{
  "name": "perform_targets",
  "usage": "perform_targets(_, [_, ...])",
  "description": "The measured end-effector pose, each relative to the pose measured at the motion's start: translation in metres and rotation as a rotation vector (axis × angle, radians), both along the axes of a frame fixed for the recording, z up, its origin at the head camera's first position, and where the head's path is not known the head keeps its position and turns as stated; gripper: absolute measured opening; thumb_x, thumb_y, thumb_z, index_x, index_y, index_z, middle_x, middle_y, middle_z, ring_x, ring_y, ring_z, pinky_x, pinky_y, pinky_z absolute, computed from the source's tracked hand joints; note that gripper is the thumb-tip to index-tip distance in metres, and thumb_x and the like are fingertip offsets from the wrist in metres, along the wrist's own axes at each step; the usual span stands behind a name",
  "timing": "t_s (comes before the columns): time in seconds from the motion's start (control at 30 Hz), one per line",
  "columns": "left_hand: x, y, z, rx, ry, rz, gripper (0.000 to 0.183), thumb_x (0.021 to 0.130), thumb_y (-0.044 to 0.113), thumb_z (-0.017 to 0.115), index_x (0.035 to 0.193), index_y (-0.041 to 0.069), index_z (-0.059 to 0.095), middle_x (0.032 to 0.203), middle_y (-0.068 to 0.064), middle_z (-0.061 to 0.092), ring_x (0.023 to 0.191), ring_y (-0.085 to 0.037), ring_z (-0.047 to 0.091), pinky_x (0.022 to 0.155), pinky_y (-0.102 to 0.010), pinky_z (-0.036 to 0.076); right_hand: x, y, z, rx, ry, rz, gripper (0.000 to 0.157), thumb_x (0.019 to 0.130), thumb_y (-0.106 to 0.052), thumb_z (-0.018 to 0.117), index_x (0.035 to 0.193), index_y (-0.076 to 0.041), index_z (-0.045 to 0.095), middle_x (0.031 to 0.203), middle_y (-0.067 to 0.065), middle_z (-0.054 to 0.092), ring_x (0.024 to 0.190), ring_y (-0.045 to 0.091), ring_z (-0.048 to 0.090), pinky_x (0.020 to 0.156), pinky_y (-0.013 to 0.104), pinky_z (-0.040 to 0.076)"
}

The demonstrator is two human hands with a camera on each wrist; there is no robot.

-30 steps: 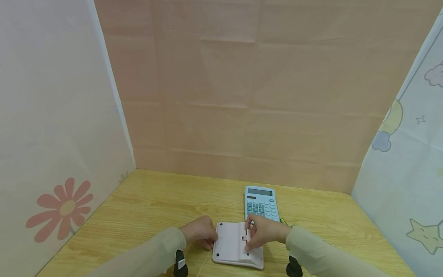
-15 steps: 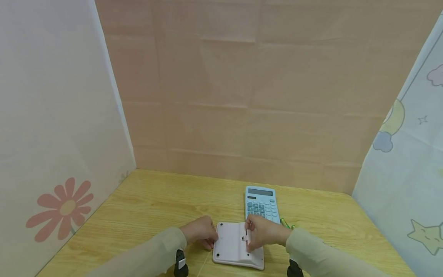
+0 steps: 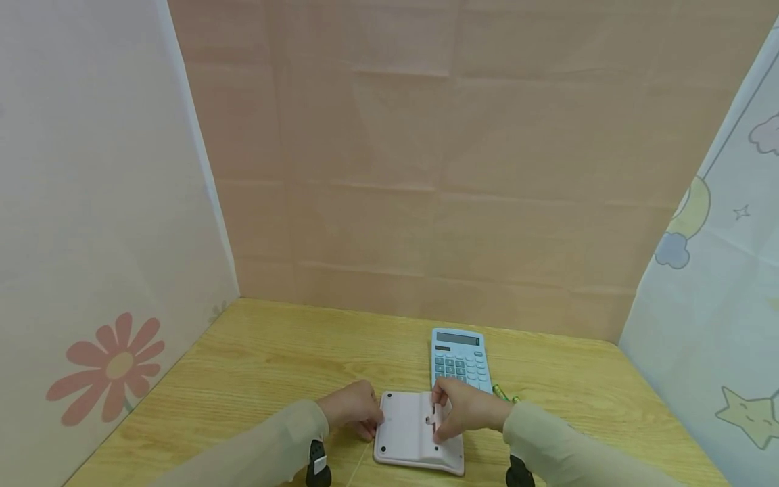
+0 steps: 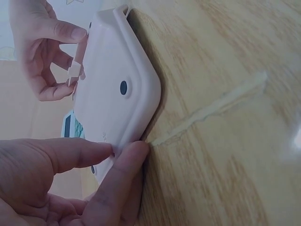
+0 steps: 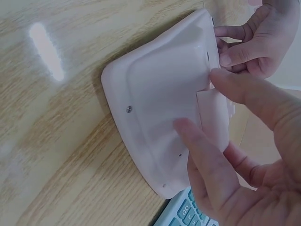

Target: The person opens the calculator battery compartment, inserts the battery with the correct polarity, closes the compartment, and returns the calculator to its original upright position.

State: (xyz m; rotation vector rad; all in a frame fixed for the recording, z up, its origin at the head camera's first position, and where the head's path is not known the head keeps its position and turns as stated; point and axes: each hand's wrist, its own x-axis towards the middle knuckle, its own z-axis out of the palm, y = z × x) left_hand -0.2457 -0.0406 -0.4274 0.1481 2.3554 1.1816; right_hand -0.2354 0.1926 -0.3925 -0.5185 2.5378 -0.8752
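A pale pink calculator (image 3: 400,426) lies face down on the wooden table, its back with dark round feet upward. My left hand (image 3: 353,408) pinches its left edge between thumb and fingers. On the raised end of the back, my right hand (image 3: 467,406) grips the small pink battery cover (image 5: 212,117) with thumb and fingertips. In the left wrist view the battery cover (image 4: 74,69) stands tilted up at the calculator's back, a little tab showing. The compartment beneath is mostly hidden by the right hand.
Behind the right hand lies a light blue calculator (image 3: 459,358), face up. Several small green batteries (image 3: 500,392) sit just right of it, partly hidden by the right wrist. A peach backdrop (image 3: 426,203) and printed side panels enclose the wooden table (image 3: 292,352).
The right thumb has shifted slightly to the right and the battery cover has tilted a little. The left hand and both calculators stay where they were.
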Motion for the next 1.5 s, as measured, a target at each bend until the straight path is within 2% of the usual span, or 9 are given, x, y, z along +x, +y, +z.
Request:
perform_targets(0.17, [0.001,0.0,0.0,-0.002,-0.003,0.013,0.014,0.081,-0.002,0.066,0.068,0.0,0.061,0.061,-0.007,0.062,0.049,-0.011,0.057,0.05,-0.023,0.058,0.0,-0.001,0.005,0.011,-0.021,0.02,0.048,0.066,-0.011,0.086,0.098,-0.008,0.051,0.098,0.007,0.048,0.085,0.021,0.044,0.064,0.027,0.039])
perform_targets(0.3, [0.002,0.001,0.0,-0.004,-0.01,0.023,0.014,0.08,-0.002,0.066,0.068,0.0,0.059,0.061,-0.008,0.062,0.049,-0.011,0.057,0.05,-0.023,0.058,0.0,0.001,0.012,0.031,-0.015,0.015,0.047,0.067,-0.011,0.086,0.1,-0.007,0.052,0.1,0.007,0.051,0.089,0.022,0.047,0.07,0.031,0.045])
perform_targets(0.5, [0.002,0.002,0.001,-0.008,-0.007,0.023,0.015,0.08,-0.002,0.066,0.068,0.001,0.06,0.061,-0.007,0.062,0.049,-0.01,0.056,0.05,-0.023,0.058,-0.001,0.013,0.023,0.031,0.014,-0.032,0.047,0.067,-0.008,0.085,0.102,-0.004,0.053,0.102,0.008,0.053,0.092,0.024,0.05,0.073,0.038,0.048])
perform_targets(0.77, [0.0,0.002,0.0,-0.006,-0.002,0.027,0.014,0.08,-0.002,0.066,0.069,0.001,0.059,0.062,-0.008,0.061,0.049,-0.011,0.056,0.051,-0.023,0.058,-0.009,0.034,0.037,0.011,0.029,-0.092,0.052,0.07,-0.012,0.085,0.109,-0.001,0.053,0.106,0.009,0.054,0.083,0.019,0.057,0.07,0.032,0.053])
perform_targets(0.93, [0.0,0.002,-0.002,-0.001,-0.002,0.028,0.015,0.08,-0.002,0.067,0.068,0.001,0.058,0.062,-0.008,0.061,0.05,-0.011,0.056,0.051,-0.023,0.058,-0.011,0.047,0.043,-0.002,0.034,-0.156,0.053,0.07,-0.013,0.086,0.111,-0.001,0.053,0.108,0.011,0.054,0.082,0.019,0.059,0.07,0.033,0.054])
perform_targets(1.07, [0.0,0.001,-0.003,0.007,-0.01,0.032,0.015,0.08,-0.002,0.067,0.069,0.001,0.058,0.062,-0.008,0.061,0.051,-0.011,0.057,0.051,-0.022,0.058,-0.01,0.057,0.038,0.052,0.039,-0.205,0.052,0.069,-0.012,0.086,0.109,0.0,0.055,0.105,0.01,0.055,0.086,0.02,0.056,0.071,0.035,0.053])
perform_targets(1.23, [0.001,0.001,-0.003,-0.002,-0.012,0.035,0.014,0.08,-0.002,0.067,0.07,0.0,0.058,0.063,-0.008,0.062,0.051,-0.012,0.058,0.051,-0.023,0.058,-0.007,0.068,0.021,0.121,0.027,-0.242,0.046,0.067,-0.008,0.085,0.103,-0.002,0.057,0.102,0.009,0.057,0.09,0.022,0.053,0.074,0.036,0.052])
perform_targets(1.5, [0.002,0.0,-0.002,0.005,0.008,0.045,0.013,0.08,-0.003,0.067,0.071,0.0,0.057,0.063,-0.009,0.061,0.05,-0.012,0.057,0.049,-0.021,0.057,-0.001,0.071,-0.002,0.105,-0.031,-0.324,0.044,0.063,0.004,0.083,0.099,0.0,0.056,0.096,0.012,0.056,0.076,0.02,0.056,0.062,0.03,0.057])
